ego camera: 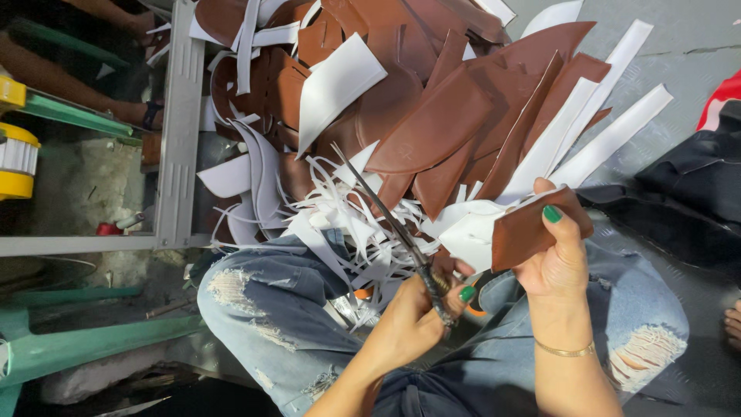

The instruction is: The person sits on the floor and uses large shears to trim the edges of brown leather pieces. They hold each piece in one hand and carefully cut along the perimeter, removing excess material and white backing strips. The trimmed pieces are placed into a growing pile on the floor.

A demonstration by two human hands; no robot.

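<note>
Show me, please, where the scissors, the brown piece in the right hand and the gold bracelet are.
scissors (pixel 386 212): head view, on the blades.
brown piece (pixel 529 232): head view, on its flat brown face.
gold bracelet (pixel 566 351): head view, on the chain across the wrist.

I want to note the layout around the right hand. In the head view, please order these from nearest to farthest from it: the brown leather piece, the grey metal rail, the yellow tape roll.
1. Brown leather piece: held in the right hand.
2. Grey metal rail: far to the left, past the scrap pile.
3. Yellow tape roll: at the left edge.
</note>
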